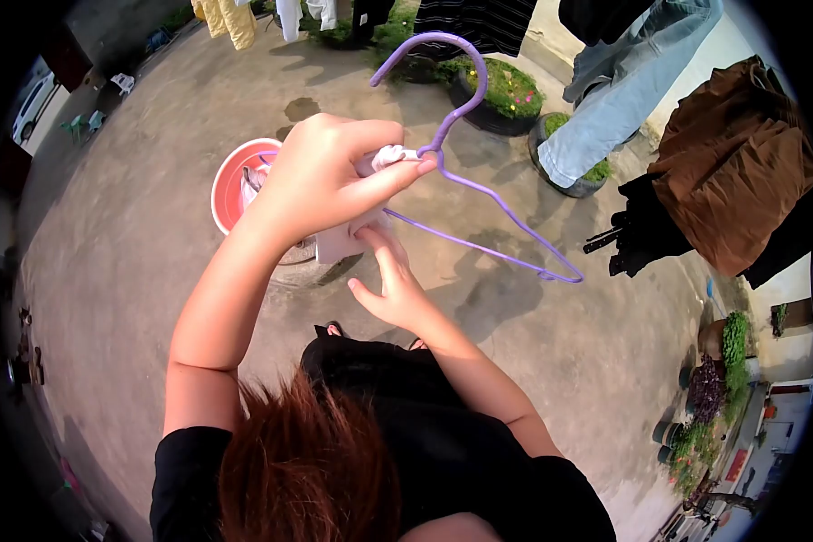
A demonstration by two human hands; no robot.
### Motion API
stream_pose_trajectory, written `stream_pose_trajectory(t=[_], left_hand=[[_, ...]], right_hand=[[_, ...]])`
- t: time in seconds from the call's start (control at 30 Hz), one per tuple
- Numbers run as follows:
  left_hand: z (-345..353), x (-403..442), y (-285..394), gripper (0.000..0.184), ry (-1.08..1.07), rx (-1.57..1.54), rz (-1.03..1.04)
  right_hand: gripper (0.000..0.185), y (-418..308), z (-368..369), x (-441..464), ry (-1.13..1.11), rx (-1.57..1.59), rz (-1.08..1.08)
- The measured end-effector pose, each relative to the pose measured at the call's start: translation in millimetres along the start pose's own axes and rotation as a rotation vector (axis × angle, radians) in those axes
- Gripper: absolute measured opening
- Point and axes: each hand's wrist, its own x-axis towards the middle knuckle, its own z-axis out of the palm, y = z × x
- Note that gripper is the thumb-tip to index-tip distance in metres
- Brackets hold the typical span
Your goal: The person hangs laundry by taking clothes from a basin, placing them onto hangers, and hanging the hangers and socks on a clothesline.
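While hands touch cloth, concrete spreads.

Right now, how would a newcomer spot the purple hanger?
Start from the concrete yard and find the raised left hand. The purple hanger meets its thumb tip, hook curving above and one shoulder sloping right. Unlike the pale cloth bunched in that hand, it is a thin, glossy frame.

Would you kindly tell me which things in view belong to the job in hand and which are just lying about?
In the job:
Purple hanger, at the left hand
White cloth, at both hands
Pink basin, probably, with things inside

Not in it, it seems:
Blue jeans, hanging untouched
Flower planter
White car
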Motion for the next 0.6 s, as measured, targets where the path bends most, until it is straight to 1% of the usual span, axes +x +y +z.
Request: stream_pose_trajectory(t=[0.03, 0.13, 0.23, 0.3, 0.33, 0.43, 0.47, 0.5, 0.53, 0.6], left_hand=[[-0.6, -1.1, 1.1, 0.037, 0.003, -0.016, -0.013], [-4.6, -5.5, 2.6, 0.037, 0.023, -0.065, -0.068], [-8.1, -9.8, 1.4, 0.037, 0.085, -0.124, -0.122], [-11.3, -13.7, -2.3, 0.036, 0.154, -0.168, -0.133], [-16.4, -17.1, -9.7, 0.034, 0.156, -0.143, -0.154], [-30.2, -29.2, -24.7, 0.031, 0.228, -0.101, -0.213], [-32.2, -32.2, -23.7, 0.029, 0.273, -0.139, -0.243], [-36.6, -37.7, -30.0, 0.028, 0.267, -0.124, -0.264], [-40.2, -42.8, -35.7, 0.029, 0.269, -0.065, -0.26], [-44.7, -53.5, -46.9, 0.029, 0.259, 0.041, -0.26]], right_hand=[[0.07, 2.2, 4.9, -0.5, 0.012, 0.053, 0.003], [0.073, 17.5, 21.4, -2.3, -0.008, 0.262, 0.131], [0.068, 31.7, 30.0, -7.3, -0.073, 0.326, 0.334], [0.064, 42.5, 25.9, -17.3, -0.206, 0.089, 0.38], [0.062, 46.9, 20.4, -21.6, -0.272, -0.031, 0.4], [0.04, 56.5, -0.6, -29.8, -0.239, -0.386, 0.328], [0.03, 57.9, -10.5, -31.6, -0.19, -0.503, 0.274], [0.023, 57.1, -21.9, -31.7, -0.139, -0.62, 0.22], [0.016, 51.4, -34.9, -28.7, -0.11, -0.66, 0.207], [0.015, 44.0, -60.6, -25.1, -0.062, -0.718, 0.181]])
